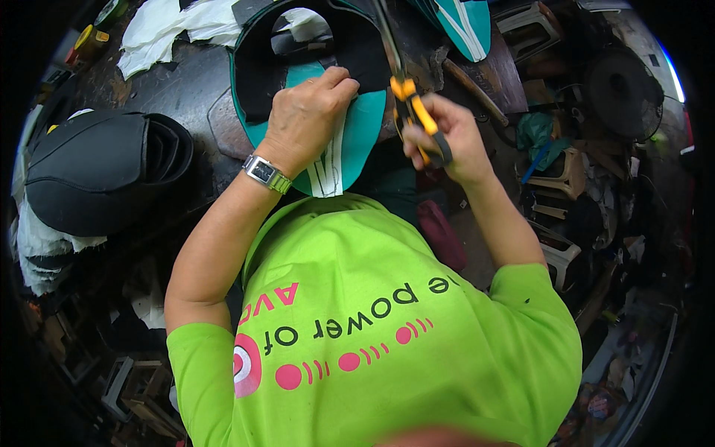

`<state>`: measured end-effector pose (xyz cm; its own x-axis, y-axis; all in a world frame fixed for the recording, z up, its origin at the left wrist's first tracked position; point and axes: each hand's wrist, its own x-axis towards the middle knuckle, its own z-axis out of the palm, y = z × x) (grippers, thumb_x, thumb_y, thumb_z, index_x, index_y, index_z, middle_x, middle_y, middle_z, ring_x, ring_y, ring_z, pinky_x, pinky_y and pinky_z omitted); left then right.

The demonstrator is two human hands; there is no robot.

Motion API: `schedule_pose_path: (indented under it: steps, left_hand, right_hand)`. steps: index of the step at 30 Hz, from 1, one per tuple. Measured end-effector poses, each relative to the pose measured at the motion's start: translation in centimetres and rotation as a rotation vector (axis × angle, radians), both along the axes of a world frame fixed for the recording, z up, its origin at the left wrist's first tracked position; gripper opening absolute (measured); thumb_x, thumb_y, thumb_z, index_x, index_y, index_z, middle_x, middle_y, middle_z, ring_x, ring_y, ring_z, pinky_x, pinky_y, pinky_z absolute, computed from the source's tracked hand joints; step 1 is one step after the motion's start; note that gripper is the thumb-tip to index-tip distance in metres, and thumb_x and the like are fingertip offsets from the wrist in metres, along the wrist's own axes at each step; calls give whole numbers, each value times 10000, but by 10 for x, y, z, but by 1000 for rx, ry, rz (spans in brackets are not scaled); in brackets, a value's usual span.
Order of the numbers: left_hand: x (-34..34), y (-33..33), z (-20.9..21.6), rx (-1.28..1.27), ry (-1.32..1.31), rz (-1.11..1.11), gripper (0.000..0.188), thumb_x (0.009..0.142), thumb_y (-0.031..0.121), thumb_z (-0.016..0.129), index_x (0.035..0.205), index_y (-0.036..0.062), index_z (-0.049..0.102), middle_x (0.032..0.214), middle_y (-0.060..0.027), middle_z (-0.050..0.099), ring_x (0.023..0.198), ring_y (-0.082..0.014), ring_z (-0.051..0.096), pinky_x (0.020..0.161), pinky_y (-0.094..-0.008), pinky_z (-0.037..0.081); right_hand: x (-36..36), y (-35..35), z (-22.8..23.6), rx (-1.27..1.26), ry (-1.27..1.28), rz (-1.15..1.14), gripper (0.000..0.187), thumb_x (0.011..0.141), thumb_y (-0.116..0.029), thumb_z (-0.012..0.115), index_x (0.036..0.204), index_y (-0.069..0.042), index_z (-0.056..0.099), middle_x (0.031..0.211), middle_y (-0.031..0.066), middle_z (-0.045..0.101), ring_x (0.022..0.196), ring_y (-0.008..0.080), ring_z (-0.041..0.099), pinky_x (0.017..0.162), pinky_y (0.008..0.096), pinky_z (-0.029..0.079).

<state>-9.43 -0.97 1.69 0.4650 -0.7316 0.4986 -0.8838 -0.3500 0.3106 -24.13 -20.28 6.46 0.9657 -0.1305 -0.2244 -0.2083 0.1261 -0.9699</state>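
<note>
My left hand point(309, 108) is closed on the edge of a curved black-and-teal fabric piece point(363, 134) that has pale strips along its middle. The piece's near end hangs over the table's front edge, by my shirt. Its black far part curls up around an oval opening. To the right, my right hand point(447, 134) grips the orange-and-black handles of a pair of scissors point(406, 89). Their long metal blades point away from me, alongside the piece's right side. The blade tips run out of the top of the view.
A stack of nested black padded shells point(89, 171) sits at the left. White cloth scraps point(179, 30) lie at the far left of the dark table point(175, 100). Another teal piece point(465, 30) and a wooden-handled tool point(477, 93) are at the far right. Stools point(555, 253) and clutter fill the floor beyond.
</note>
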Motion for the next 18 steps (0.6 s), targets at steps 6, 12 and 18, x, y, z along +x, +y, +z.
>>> schedule_pose_path:
  steps: [6,12,18]
  left_hand:
    - [5,-8,0,105,-157,-29,159,853,76,639,1010,58,657,1006,-65,652,906,-225,703,720,-335,601]
    - [13,-21,-3,218,-269,10,145,876,72,632,1011,19,641,1079,-107,623,971,-250,676,789,-338,616]
    - [24,-19,-5,91,-98,75,150,940,134,650,1057,40,641,1187,-94,623,977,-266,690,797,-347,606]
  right_hand:
    - [-75,-4,-23,100,358,0,222,870,-107,820,950,-17,634,688,36,652,536,65,629,443,186,492]
    - [-83,-4,-33,175,491,23,256,895,-195,816,920,-49,607,636,47,643,462,84,602,424,184,462]
    - [-80,-2,-26,176,521,36,283,899,-238,817,938,-49,610,621,52,649,433,98,600,411,181,411]
